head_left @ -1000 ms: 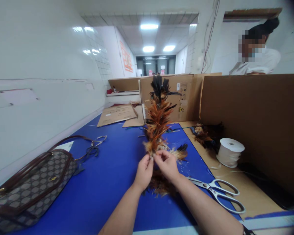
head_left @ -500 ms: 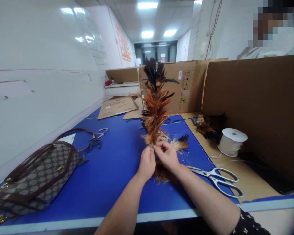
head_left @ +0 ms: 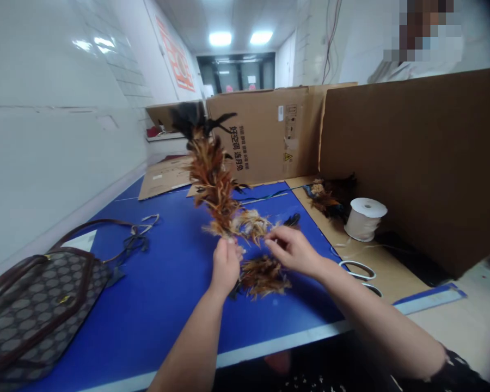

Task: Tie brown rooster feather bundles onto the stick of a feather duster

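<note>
My left hand is closed around the base of a tall feather plume. The plume is rusty brown with black feathers at its tip, and it leans to the left above the table. To its right, my right hand is pinched, fingertips beside some pale feathers; whatever it may hold is too small to make out. A loose pile of brown feathers lies on the blue tabletop below and between both hands.
Scissors lie partly hidden behind my right forearm. Farther right are a white ribbon spool and a dark feather bunch. A patterned handbag sits at left. Cardboard panels wall off the back; a person stands beyond them.
The plume has tilted left and moved left with my left hand. My right hand has come away from its base, leaving a gap between the hands. The camera view has turned slightly.
</note>
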